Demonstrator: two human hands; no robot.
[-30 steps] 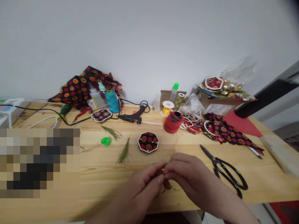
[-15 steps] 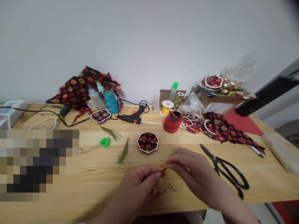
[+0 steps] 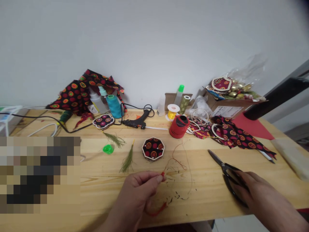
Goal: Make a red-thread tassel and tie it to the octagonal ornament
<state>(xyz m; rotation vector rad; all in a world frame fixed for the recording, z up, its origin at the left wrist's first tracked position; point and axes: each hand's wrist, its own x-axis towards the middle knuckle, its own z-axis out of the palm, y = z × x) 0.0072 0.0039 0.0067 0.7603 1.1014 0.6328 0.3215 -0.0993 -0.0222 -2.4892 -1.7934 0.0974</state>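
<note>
My left hand (image 3: 138, 195) pinches a bundle of red thread (image 3: 162, 174) between thumb and fingertips. Its loose red end hangs below the palm, near the table's front edge. From the bundle a thin red strand loops back toward the red thread spool (image 3: 179, 127). On the right, my right hand (image 3: 258, 195) has its fingers closed around the handles of the black scissors (image 3: 227, 167), which lie on the table with blades pointing away to the left. Behind my left hand sits an octagonal fabric piece with a pale rim (image 3: 153, 149).
Two green tassels (image 3: 127, 159) and a green cap (image 3: 108, 149) lie left of centre. A black glue gun (image 3: 137, 121), a blue thread cone (image 3: 115, 107) and a yellow spool (image 3: 172, 112) stand farther back. Patterned fabric (image 3: 241, 135) and a cardboard box (image 3: 227, 108) occupy the back right.
My right hand has left the red thread and moved right onto the scissors' handles. My left hand keeps its pinch, and the loose strand now lies across the table.
</note>
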